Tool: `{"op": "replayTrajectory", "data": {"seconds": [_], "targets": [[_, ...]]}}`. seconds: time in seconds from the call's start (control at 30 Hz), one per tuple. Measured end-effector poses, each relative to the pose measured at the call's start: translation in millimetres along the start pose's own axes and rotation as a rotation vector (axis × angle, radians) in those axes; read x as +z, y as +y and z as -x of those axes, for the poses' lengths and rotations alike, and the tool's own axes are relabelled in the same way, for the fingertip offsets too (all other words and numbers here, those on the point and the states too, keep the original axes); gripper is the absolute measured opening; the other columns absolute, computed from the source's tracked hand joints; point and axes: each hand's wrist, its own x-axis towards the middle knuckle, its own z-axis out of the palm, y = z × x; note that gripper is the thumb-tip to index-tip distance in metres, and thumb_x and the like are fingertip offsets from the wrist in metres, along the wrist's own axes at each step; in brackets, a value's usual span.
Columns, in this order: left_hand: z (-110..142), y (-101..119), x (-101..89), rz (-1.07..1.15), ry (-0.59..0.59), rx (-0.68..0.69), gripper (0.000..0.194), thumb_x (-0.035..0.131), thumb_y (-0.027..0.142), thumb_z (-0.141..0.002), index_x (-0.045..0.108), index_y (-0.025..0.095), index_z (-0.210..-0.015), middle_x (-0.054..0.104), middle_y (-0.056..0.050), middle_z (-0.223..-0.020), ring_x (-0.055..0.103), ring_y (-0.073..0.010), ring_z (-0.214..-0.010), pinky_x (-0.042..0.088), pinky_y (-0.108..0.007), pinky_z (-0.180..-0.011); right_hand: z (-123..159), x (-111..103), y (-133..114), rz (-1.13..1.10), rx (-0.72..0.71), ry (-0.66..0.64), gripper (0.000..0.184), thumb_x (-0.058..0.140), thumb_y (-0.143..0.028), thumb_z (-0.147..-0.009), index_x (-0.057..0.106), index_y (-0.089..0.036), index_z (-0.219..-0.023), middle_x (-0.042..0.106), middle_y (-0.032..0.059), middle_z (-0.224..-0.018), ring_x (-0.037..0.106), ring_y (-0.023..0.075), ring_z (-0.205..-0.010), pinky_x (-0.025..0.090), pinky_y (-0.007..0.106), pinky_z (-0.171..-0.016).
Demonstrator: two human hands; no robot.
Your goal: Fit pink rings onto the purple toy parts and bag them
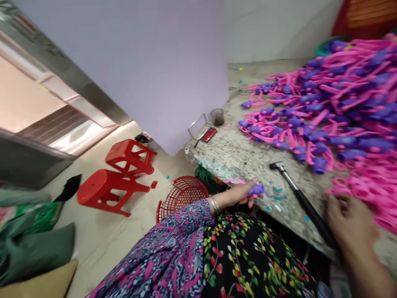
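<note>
My left hand (pixel 243 193) is closed around a purple-and-pink plastic piece (pixel 257 190) at the near edge of the worktable. Part of its pink strip shows behind the fingers. My right hand (pixel 350 219) is blurred, its fingers curled beside a pile of loose pink plastic parts (pixel 369 188); whether it grips one I cannot tell. Between the two hands lies a hammer (pixel 299 196), its black handle running towards my right wrist. Farther back, a large heap of joined purple-and-pink pieces (pixel 322 99) covers the right side of the table.
The stained worktable (pixel 248 157) carries a small cup (pixel 217 117), a red phone-like object (pixel 209 134) and a thin metal frame (pixel 197 126) at its left corner. On the floor are a red basket (pixel 182 192), red stools (pixel 102 188) and green sacks (pixel 40 252).
</note>
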Motion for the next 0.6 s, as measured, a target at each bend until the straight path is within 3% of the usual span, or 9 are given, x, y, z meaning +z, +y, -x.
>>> {"op": "replayTrajectory", "data": {"seconds": [0.13, 0.23, 0.37, 0.5, 0.6], "targets": [[-1.1, 0.1, -0.9, 0.037, 0.023, -0.029, 0.089, 0.019, 0.078, -0.087, 0.069, 0.006, -0.103, 0.054, 0.000, -0.047, 0.028, -0.0068, -0.034, 0.015, -0.026, -0.042, 2.5, -6.4, -16.8, -0.223, 0.092, -0.027, 0.033, 0.051, -0.052, -0.085, 0.066, -0.024, -0.093, 0.070, 0.0156, -0.092, 0.063, 0.0256, -0.078, 0.045, 0.038, -0.065], [-2.0, -1.2, -3.2, 0.030, 0.004, -0.014, 0.086, 0.024, 0.080, -0.085, 0.069, 0.008, -0.103, 0.057, -0.001, -0.050, 0.029, -0.0065, -0.035, 0.015, -0.026, -0.042, 2.9, -3.1, -19.1, -0.366, 0.104, 0.073, 0.043, 0.056, -0.056, -0.081, 0.065, -0.018, -0.097, 0.068, 0.0110, -0.089, 0.061, 0.0228, -0.074, 0.047, 0.038, -0.069], [1.1, 0.6, -6.6, 0.088, -0.020, 0.011, 0.075, 0.039, 0.076, -0.084, 0.067, 0.010, -0.106, 0.063, -0.002, -0.059, 0.032, -0.0053, -0.037, 0.016, -0.025, -0.044, 4.6, -2.9, -16.3, -0.561, 0.077, 0.094, 0.045, 0.061, -0.057, -0.079, 0.063, -0.016, -0.099, 0.067, 0.0068, -0.089, 0.057, 0.0164, -0.067, 0.048, 0.032, -0.064], [8.3, 12.2, -5.0, 0.177, -0.041, -0.003, 0.057, 0.073, 0.051, -0.072, 0.064, 0.012, -0.112, 0.065, -0.001, -0.067, 0.034, -0.0045, -0.045, 0.019, -0.022, -0.047, 25.6, -25.7, -35.5, -0.647, -0.048, 0.096, 0.042, 0.067, -0.048, -0.083, 0.059, -0.019, -0.112, 0.068, 0.0056, -0.095, 0.052, 0.0117, -0.059, 0.046, 0.028, -0.057], [12.8, 27.9, 2.4, 0.232, -0.024, 0.007, 0.053, 0.081, 0.033, -0.066, 0.064, 0.012, -0.111, 0.065, 0.000, -0.070, 0.036, -0.0041, -0.049, 0.020, -0.020, -0.048, 48.9, -45.1, -60.1, -0.705, -0.208, 0.004, 0.042, 0.068, -0.040, -0.086, 0.053, -0.022, -0.121, 0.070, 0.0058, -0.100, 0.058, 0.0124, -0.063, 0.047, 0.028, -0.058]]}}
